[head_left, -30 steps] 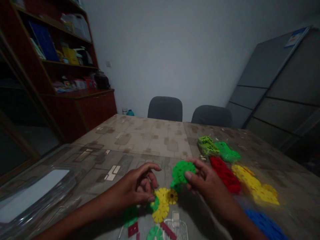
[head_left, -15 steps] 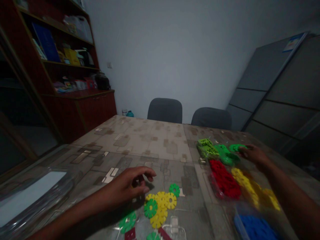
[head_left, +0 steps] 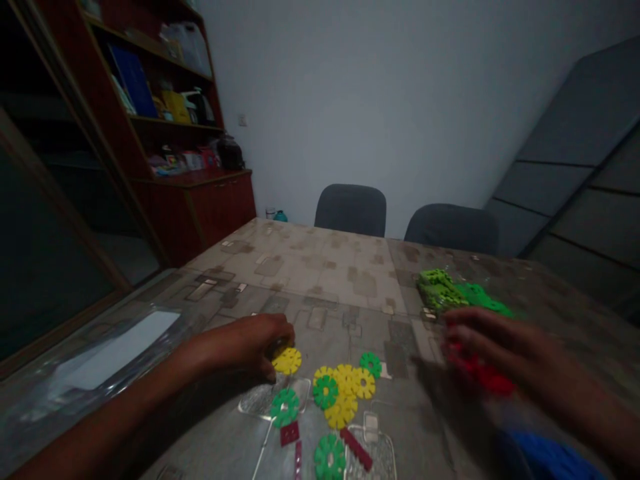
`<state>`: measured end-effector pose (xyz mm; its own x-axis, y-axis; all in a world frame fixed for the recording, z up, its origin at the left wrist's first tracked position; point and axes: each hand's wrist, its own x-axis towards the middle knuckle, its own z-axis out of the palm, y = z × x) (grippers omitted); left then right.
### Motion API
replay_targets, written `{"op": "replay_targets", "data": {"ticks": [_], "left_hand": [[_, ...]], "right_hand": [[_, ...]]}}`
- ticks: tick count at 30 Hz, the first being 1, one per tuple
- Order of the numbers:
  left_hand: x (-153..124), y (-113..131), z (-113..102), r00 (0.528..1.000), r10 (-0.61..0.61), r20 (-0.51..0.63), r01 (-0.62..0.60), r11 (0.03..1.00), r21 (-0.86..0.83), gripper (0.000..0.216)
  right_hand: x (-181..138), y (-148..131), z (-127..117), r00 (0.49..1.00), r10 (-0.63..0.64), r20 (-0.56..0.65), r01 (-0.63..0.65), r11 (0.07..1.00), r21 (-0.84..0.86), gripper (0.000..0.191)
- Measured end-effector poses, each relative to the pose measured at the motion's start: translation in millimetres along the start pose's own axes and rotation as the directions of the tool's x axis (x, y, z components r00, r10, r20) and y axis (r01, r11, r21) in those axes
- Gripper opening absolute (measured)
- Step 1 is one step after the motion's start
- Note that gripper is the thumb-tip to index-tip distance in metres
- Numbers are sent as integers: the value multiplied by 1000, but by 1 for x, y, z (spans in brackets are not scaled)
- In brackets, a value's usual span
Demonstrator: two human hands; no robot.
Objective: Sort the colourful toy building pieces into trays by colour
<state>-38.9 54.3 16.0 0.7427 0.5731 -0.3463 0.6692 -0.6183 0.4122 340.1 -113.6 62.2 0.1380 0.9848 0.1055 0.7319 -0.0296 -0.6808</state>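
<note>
My left hand point(head_left: 257, 343) is closed at the left of the loose pieces, its fingertips on a yellow notched disc point(head_left: 288, 361). Beside it, several yellow notched discs point(head_left: 345, 380) lie bunched on the table, with a green notched disc point(head_left: 325, 391) touching them. Other green discs point(head_left: 285, 407) and dark red flat pieces point(head_left: 357, 449) lie nearer to me. Motion smears my right hand point(head_left: 493, 343), which is above the red pieces point(head_left: 480, 373) at the right; whether its fingers hold anything is unclear.
Light green pieces point(head_left: 440, 288) and brighter green pieces point(head_left: 483, 298) stand beyond my right hand. Blue pieces point(head_left: 555, 457) are at the lower right. Clear plastic packaging with a white sheet point(head_left: 130, 350) lies at the left. Two grey chairs point(head_left: 351, 208) stand behind the patterned table point(head_left: 300, 267).
My right hand has drawn back from the green pieces to above the red ones. My left hand has closed on a yellow disc. The view has shifted, so the scene sits farther right.
</note>
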Motion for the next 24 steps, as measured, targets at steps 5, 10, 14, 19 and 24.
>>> {"op": "replay_targets", "data": {"ticks": [5,10,14,19,24], "left_hand": [[5,1,12,1000,28,7,-29,999,41,51],[6,3,13,999,42,-6,-42,998,42,45],[11,18,20,985,117,-125,-107,991,85,25],[16,42,37,927,354,-125,-348,935,67,14],[15,45,40,925,362,-112,-363,932,15,23]], "right_hand": [[-19,-30,100,944,12,330,29,992,-120,39],[-12,-49,138,922,-15,388,57,994,-97,31],[-9,-56,152,915,33,403,40,984,-171,35],[-14,-47,164,938,32,345,-5,997,-79,30],[-7,-41,159,944,25,329,-35,999,24,23]]}}
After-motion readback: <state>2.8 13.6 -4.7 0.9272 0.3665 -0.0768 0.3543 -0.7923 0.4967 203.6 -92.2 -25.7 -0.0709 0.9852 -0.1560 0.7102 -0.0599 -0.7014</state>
